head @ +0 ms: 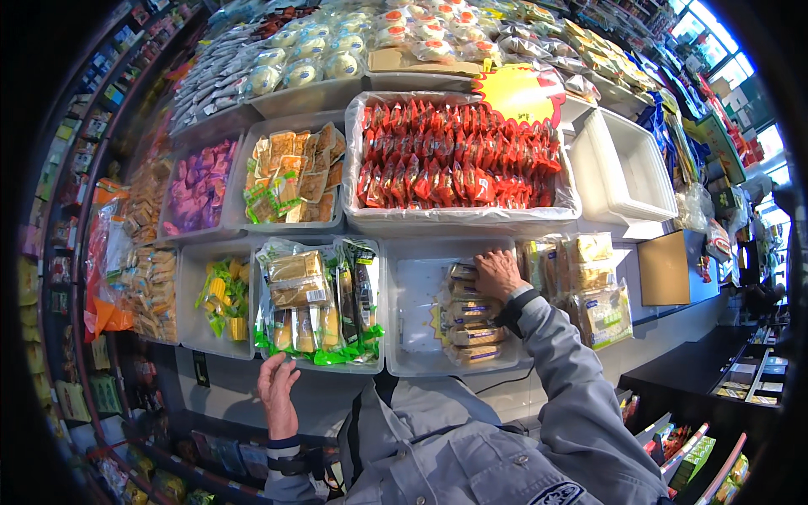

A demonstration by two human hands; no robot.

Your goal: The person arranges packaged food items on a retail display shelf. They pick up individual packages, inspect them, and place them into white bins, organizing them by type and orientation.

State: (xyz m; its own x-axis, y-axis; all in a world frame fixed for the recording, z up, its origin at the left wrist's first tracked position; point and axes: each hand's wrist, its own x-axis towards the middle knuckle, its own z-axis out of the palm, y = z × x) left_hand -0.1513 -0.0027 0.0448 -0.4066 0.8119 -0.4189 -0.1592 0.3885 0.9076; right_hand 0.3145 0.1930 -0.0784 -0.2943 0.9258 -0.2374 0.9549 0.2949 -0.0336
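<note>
My right hand [499,273] reaches into a translucent plastic bin [410,361] and touches the upper end of a row of clear-wrapped snack packs [475,333]. Its fingertips are partly hidden, so a firm grip cannot be made out. The left part of that bin shows its pale floor. My left hand [278,391] is empty, fingers slightly apart, just in front of the neighbouring bin. There a wrapped tan block-like pack [297,278] lies on top of long green-and-clear packets [306,331]. Right of my right hand, more clear packs [592,271] stand stacked.
Behind stand a lined crate [461,218] of red packets, a bin of orange-brown packs [309,158] and one of purple wrapped pieces [201,183]. Nested white bins [625,167] and an open cardboard box [664,268] are at right. Corn-like packets [221,293] fill a bin at left.
</note>
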